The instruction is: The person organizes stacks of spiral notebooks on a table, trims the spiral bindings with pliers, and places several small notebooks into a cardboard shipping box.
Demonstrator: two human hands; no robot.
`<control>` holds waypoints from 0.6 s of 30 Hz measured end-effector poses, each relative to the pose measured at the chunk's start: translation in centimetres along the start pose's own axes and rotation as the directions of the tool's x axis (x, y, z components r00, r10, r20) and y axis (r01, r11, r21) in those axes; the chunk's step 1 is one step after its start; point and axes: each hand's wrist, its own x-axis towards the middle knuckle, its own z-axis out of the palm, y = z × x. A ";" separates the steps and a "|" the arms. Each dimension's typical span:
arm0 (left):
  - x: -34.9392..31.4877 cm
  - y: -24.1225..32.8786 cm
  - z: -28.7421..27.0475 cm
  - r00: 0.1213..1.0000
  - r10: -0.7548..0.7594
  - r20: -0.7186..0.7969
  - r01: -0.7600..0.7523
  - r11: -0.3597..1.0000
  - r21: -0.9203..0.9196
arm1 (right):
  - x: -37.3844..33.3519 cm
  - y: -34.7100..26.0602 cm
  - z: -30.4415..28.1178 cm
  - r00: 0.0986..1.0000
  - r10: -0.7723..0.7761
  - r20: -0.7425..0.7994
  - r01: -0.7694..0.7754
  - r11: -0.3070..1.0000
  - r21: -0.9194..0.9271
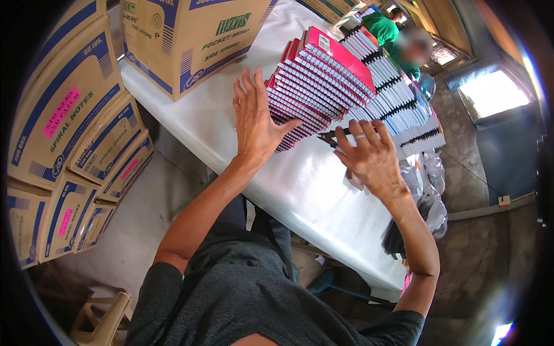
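Observation:
A tall stack of red-covered spiral notebooks stands on the white-covered table, wire bindings facing me. My left hand is at the stack's left front side, fingers spread upward and thumb stretched across the lower bindings. It looks to be touching the stack. Near the stack's lower right corner, my right hand has bent fingers around a slim black pen-like stick, whose end points left toward the notebooks. A ring is on one finger of that hand.
More spiral-bound notebooks are piled right of the red stack. A large carton stands on the table's far left, and stacked cartons fill the left side. Clear plastic bags hang at the right edge. Beyond is a person in green.

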 end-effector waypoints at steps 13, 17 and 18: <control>1.8 1.1 -0.3 0.987 0.152 -0.060 -0.152 0.988 0.005 | -1.2 2.2 1.1 0.984 -0.150 0.099 0.164 0.974 -0.158; 1.8 0.8 -0.3 0.994 0.107 -0.024 -0.106 0.994 0.026 | -0.3 -1.5 0.7 0.937 0.130 0.324 -0.052 0.970 -0.238; 1.8 0.9 -0.3 0.995 0.100 -0.022 -0.100 0.995 0.026 | -0.2 -1.2 0.4 0.951 0.121 0.285 -0.075 0.983 -0.168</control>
